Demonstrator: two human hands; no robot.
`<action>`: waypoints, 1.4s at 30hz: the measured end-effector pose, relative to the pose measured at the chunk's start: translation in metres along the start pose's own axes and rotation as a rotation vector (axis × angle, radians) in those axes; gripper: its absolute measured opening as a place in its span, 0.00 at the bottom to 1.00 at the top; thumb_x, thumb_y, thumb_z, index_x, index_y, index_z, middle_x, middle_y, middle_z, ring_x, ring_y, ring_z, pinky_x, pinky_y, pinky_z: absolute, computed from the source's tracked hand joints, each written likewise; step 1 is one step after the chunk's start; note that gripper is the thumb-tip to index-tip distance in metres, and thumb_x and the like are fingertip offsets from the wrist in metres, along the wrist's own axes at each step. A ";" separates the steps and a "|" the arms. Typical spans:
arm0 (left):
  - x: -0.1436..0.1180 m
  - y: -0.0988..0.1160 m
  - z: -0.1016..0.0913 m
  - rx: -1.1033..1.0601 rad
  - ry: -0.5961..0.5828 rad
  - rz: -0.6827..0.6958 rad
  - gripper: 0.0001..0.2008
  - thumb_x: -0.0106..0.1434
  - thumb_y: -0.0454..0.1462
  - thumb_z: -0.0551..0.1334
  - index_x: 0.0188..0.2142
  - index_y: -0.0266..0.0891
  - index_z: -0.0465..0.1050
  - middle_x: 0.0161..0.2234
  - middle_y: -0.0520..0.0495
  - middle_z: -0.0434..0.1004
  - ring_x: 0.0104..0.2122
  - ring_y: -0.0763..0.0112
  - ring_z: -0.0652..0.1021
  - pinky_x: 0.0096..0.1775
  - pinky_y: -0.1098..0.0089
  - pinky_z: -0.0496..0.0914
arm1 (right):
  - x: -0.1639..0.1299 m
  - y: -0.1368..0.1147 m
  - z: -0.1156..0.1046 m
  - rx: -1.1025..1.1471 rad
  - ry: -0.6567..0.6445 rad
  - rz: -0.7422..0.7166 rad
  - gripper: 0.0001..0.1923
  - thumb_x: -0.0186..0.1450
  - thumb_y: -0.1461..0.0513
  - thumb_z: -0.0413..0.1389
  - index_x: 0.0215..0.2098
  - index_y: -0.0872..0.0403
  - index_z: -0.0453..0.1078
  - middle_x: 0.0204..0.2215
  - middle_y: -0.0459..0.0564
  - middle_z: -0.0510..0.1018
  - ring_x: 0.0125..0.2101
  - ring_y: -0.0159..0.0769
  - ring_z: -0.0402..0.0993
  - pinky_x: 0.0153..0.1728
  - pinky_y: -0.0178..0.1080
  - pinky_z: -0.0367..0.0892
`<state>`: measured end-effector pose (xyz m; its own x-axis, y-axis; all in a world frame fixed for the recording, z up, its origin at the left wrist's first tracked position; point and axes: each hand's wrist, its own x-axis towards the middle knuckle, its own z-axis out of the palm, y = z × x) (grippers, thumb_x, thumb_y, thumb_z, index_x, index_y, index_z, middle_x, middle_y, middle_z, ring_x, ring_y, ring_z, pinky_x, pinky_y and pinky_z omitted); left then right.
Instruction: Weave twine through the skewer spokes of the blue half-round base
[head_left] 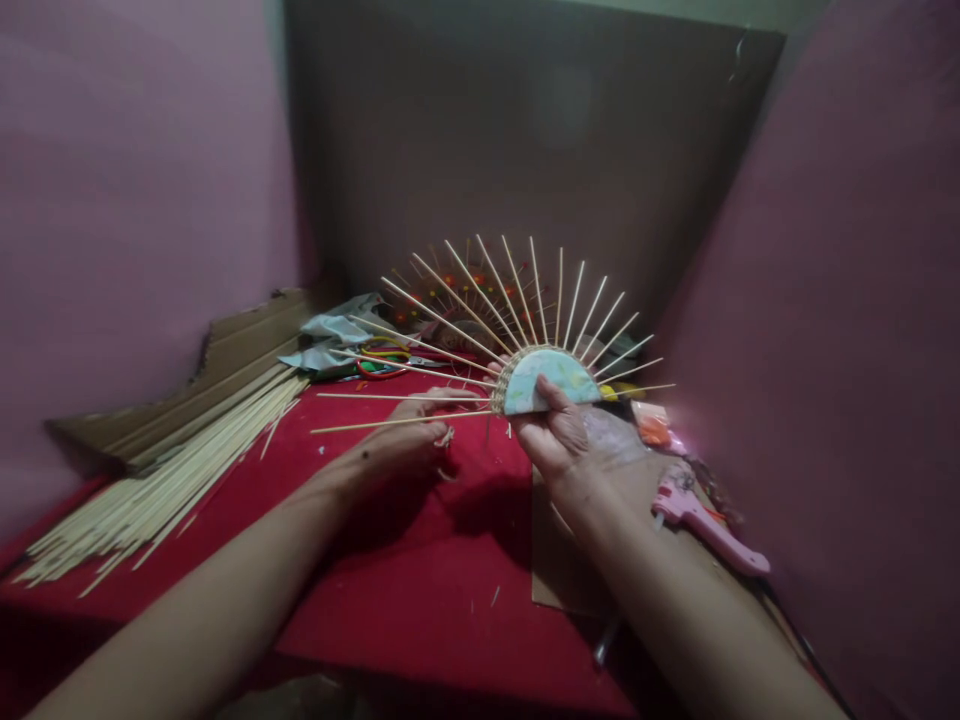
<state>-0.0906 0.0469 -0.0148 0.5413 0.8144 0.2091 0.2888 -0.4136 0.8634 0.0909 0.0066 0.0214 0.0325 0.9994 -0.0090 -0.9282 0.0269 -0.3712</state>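
Observation:
A fan-shaped piece has a half-round pale blue patterned centre (pixel 529 385), a woven twine band (pixel 498 392) round its curved edge and several thin bamboo sticks (pixel 517 290) spreading outward. My right hand (pixel 555 430) grips the flat lower side of this centre, thumb on the front and fingers behind. Beyond the lowest left sticks, my left hand (pixel 424 412) is closed, its fingers partly hidden by them. A bit of twine (pixel 445 440) shows at its lower side and seems to be held there.
A red cloth (pixel 405 590) covers the table. Loose bamboo sticks (pixel 172 470) and torn cardboard (pixel 247 335) lie left. Behind are scissors (pixel 386 362) and a decorated stick fan (pixel 465 285). A pink glue gun (pixel 705 520) rests on a brown board (pixel 559 570) at right, near small packets (pixel 651 424).

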 end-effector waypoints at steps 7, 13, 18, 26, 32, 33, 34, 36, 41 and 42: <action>0.001 0.014 0.038 -0.821 0.000 0.038 0.16 0.53 0.32 0.63 0.43 0.35 0.71 0.43 0.42 0.74 0.40 0.66 0.75 0.46 0.63 0.67 | 0.013 0.002 -0.016 -0.071 -0.047 0.003 0.17 0.54 0.71 0.51 0.40 0.50 0.67 0.30 0.43 0.79 0.39 0.33 0.75 0.45 0.41 0.70; 0.002 0.012 0.048 -0.842 0.083 -0.079 0.08 0.55 0.36 0.64 0.33 0.32 0.73 0.22 0.51 0.68 0.15 0.86 0.61 0.18 0.80 0.54 | 0.018 0.008 -0.024 -0.042 0.012 0.031 0.10 0.56 0.71 0.52 0.33 0.53 0.68 0.25 0.43 0.78 0.31 0.30 0.75 0.43 0.35 0.70; 0.003 0.008 0.047 -0.801 0.121 -0.071 0.05 0.52 0.34 0.65 0.29 0.33 0.73 0.20 0.51 0.67 0.14 0.87 0.55 0.16 0.79 0.47 | 0.015 0.017 -0.027 -0.053 0.023 0.052 0.08 0.56 0.71 0.53 0.29 0.51 0.67 0.21 0.40 0.76 0.27 0.29 0.73 0.40 0.35 0.70; 0.003 0.009 0.037 -0.796 0.172 -0.075 0.11 0.49 0.33 0.65 0.34 0.33 0.71 0.19 0.53 0.66 0.13 0.86 0.54 0.16 0.78 0.44 | 0.023 0.034 -0.049 -0.167 -0.216 0.187 0.08 0.53 0.67 0.58 0.32 0.55 0.69 0.28 0.45 0.78 0.31 0.32 0.73 0.34 0.35 0.70; 0.002 0.009 0.035 -0.676 0.123 -0.065 0.07 0.52 0.34 0.63 0.31 0.32 0.72 0.18 0.52 0.66 0.13 0.85 0.56 0.16 0.77 0.48 | 0.021 0.033 -0.047 -0.190 -0.249 0.111 0.07 0.52 0.70 0.56 0.29 0.55 0.70 0.26 0.44 0.79 0.27 0.30 0.73 0.32 0.34 0.71; 0.002 0.007 0.034 -0.652 0.124 -0.083 0.07 0.52 0.35 0.63 0.31 0.32 0.72 0.18 0.52 0.65 0.13 0.85 0.56 0.16 0.77 0.48 | 0.020 0.031 -0.046 -0.182 -0.230 0.098 0.07 0.52 0.71 0.56 0.28 0.55 0.69 0.24 0.43 0.78 0.26 0.30 0.73 0.33 0.35 0.71; 0.002 0.006 0.032 -0.632 0.117 -0.112 0.08 0.53 0.36 0.63 0.32 0.32 0.73 0.17 0.52 0.65 0.12 0.85 0.56 0.16 0.77 0.48 | 0.019 0.030 -0.045 -0.177 -0.209 0.090 0.07 0.52 0.71 0.56 0.27 0.54 0.69 0.22 0.42 0.78 0.25 0.30 0.74 0.34 0.35 0.71; 0.002 0.003 0.029 -0.614 0.067 -0.186 0.12 0.53 0.38 0.63 0.35 0.32 0.73 0.18 0.52 0.66 0.12 0.85 0.55 0.15 0.77 0.47 | 0.019 0.027 -0.043 -0.178 -0.168 0.074 0.07 0.51 0.71 0.56 0.25 0.54 0.68 0.21 0.41 0.77 0.24 0.30 0.74 0.35 0.36 0.72; 0.000 -0.001 0.025 -0.566 -0.131 -0.324 0.11 0.55 0.41 0.62 0.32 0.34 0.73 0.15 0.53 0.66 0.10 0.83 0.56 0.12 0.78 0.48 | 0.021 0.025 -0.044 -0.187 -0.111 0.091 0.06 0.52 0.71 0.55 0.25 0.55 0.67 0.20 0.42 0.77 0.24 0.30 0.73 0.36 0.38 0.72; -0.001 0.000 0.025 -0.534 -0.161 -0.340 0.12 0.56 0.43 0.61 0.28 0.34 0.72 0.13 0.54 0.64 0.09 0.83 0.56 0.12 0.77 0.49 | 0.022 0.025 -0.044 -0.185 -0.101 0.091 0.06 0.52 0.72 0.55 0.25 0.55 0.67 0.20 0.43 0.77 0.24 0.30 0.74 0.36 0.38 0.72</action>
<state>-0.0718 0.0358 -0.0262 0.6120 0.7761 -0.1518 0.0552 0.1495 0.9872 0.0845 0.0281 -0.0289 -0.0943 0.9948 0.0397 -0.8414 -0.0583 -0.5373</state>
